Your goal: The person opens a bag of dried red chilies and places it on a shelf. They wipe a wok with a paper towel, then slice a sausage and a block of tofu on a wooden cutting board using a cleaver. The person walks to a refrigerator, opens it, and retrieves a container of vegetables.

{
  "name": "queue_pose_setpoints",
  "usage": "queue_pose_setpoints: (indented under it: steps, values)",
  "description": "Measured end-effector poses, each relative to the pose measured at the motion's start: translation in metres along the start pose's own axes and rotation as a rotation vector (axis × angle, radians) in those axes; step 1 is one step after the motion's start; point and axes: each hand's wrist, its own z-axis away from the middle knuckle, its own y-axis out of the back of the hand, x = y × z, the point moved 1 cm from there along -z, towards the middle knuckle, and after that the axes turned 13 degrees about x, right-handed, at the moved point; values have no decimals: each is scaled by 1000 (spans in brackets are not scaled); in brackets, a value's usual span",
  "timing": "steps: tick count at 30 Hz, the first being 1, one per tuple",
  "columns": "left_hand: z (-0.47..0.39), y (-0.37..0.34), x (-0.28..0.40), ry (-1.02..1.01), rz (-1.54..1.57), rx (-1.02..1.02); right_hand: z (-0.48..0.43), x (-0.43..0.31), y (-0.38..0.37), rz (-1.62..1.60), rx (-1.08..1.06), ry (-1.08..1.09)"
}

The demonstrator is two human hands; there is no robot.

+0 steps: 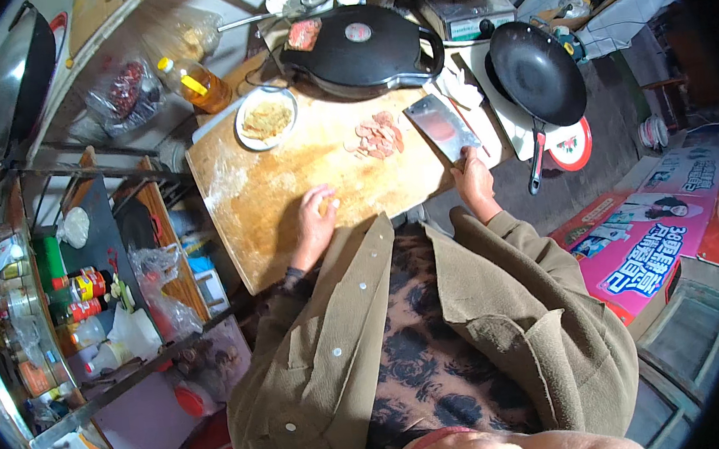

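A wooden cutting board (252, 189) lies before me, dusted with white powder at its left. My left hand (318, 219) is at the board's near edge with curled fingers; a small yellowish thing shows at the fingers, and whether they grip it is not plain. My right hand (476, 177) holds the handle end of a cleaver (444, 127), whose broad blade lies flat over the board's right side. Left of the blade is a small pile of sliced pink meat (379, 136). A white bowl (240, 135) of shredded yellowish food stands at the board's far left.
Behind the board sits a black electric griddle (359, 49), with an oil bottle (200, 87) to its left. A black frying pan (538, 74) stands at the right, above a red-rimmed plate (573, 149). Shelves with bottles and jars (89, 286) fill the left side.
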Motion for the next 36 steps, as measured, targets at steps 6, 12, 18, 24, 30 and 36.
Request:
queue_pose_setpoints:
  steps: [6,12,18,24,30,36]
  values:
    - [0,3,-9,4,134,9,-2,-23,-34,58,103,226]
    - [-12,-2,-3,-83,120,-107,-2,-36,-36,100,132,275]
    - [-9,-25,48,-60,281,-290,17,-36,-7,-90,177,285]
    - [18,-55,86,-269,251,-564,27,-24,11,-212,100,267]
    - [63,-145,135,-331,231,-863,47,59,41,-355,-89,261]
    - [106,-255,234,-511,214,-1012,58,226,102,-248,36,63]
